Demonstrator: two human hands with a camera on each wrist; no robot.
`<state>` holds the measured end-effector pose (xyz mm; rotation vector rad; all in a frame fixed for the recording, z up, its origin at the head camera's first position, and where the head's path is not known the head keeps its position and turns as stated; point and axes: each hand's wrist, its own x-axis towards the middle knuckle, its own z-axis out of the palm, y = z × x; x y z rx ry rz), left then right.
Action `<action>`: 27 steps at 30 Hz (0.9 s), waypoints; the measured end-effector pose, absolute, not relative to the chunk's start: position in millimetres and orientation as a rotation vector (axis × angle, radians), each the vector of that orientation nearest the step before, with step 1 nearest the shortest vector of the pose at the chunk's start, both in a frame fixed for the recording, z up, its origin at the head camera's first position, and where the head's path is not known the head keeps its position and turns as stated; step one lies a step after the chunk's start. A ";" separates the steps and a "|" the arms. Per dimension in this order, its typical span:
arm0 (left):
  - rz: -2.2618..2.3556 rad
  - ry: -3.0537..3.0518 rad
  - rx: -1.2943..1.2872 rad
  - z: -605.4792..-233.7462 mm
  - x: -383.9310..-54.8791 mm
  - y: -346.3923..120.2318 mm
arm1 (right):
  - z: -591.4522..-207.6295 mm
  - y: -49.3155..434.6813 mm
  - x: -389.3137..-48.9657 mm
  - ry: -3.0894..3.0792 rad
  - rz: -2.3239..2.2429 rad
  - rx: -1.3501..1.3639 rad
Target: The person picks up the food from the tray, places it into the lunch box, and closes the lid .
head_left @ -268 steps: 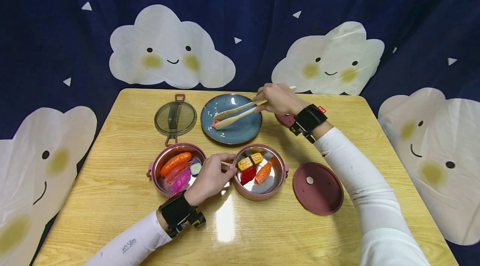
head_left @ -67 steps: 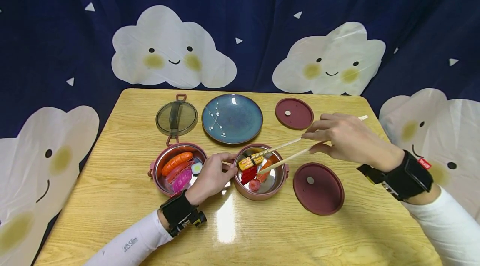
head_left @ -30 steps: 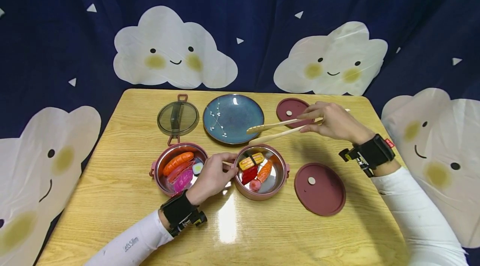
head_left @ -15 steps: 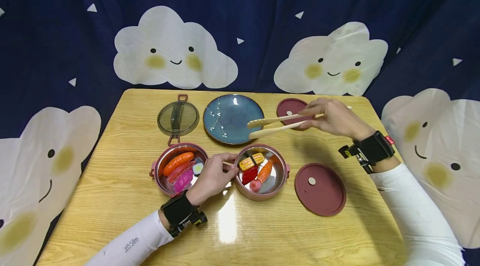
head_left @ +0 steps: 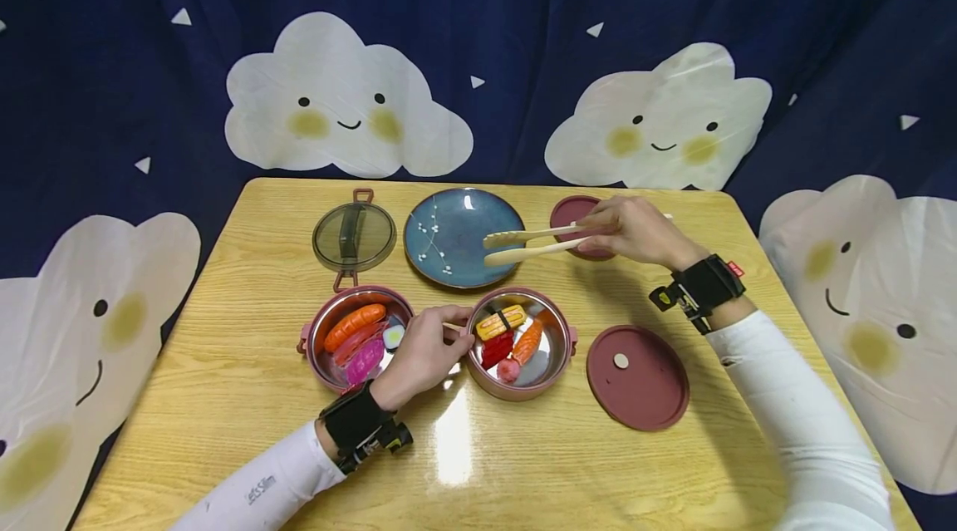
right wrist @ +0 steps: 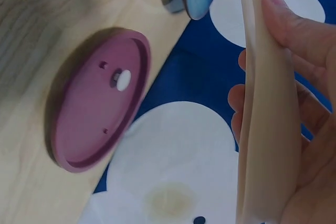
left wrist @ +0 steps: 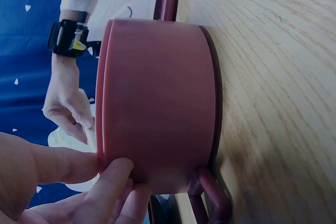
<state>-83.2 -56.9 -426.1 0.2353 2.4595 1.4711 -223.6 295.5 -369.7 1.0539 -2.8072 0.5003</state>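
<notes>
My left hand [head_left: 426, 348] pinches the rim of the right pink pot [left wrist: 157, 98], thumb and fingers at its wall. Inside that pot lie toy sushi: a yellow piece with a black band [head_left: 501, 322], a red piece [head_left: 497, 350], an orange shrimp-like piece [head_left: 528, 341] and a round pink piece [head_left: 509, 370]. My right hand [head_left: 635, 228] holds pale wooden tongs [head_left: 523, 254]. Their spread tips hover over the right side of the blue plate [head_left: 467, 223], with nothing between them. In the right wrist view, thumb and fingers wrap the tongs' arms.
The left pink pot [head_left: 312, 352] holds an orange sausage-like piece [head_left: 355, 327], a magenta piece [head_left: 364, 361] and a small white roll [head_left: 393, 337]. Behind it lies a glass lid [head_left: 366, 238]. Two maroon lids lie right, one near [head_left: 646, 390], one far [right wrist: 105, 108].
The round pink piece went from the plate into the right pot. My right hand then lifted the tongs out and moved back and left over the plate. My left hand stays put.
</notes>
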 end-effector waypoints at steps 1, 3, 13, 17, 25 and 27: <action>1.471 2.459 0.234 -426.1 -83.5 -56.9 | -372.0 294.4 -225.4 -2.815 0.506 1.049; 1.468 2.459 0.233 -426.2 -83.6 -56.7 | -376.4 292.4 -228.6 -2.827 0.512 1.041; 1.477 2.467 0.227 -426.4 -83.4 -56.0 | -389.5 275.4 -234.7 -2.889 0.528 1.002; 1.476 2.470 0.230 -426.2 -83.5 -56.0 | -393.1 269.1 -235.3 -2.908 0.537 0.980; 1.468 2.472 0.243 -425.5 -83.2 -56.5 | -399.0 258.1 -235.8 -2.932 0.606 0.880; 1.467 2.472 0.242 -425.0 -83.2 -56.4 | -400.7 255.7 -235.6 -2.944 0.621 0.862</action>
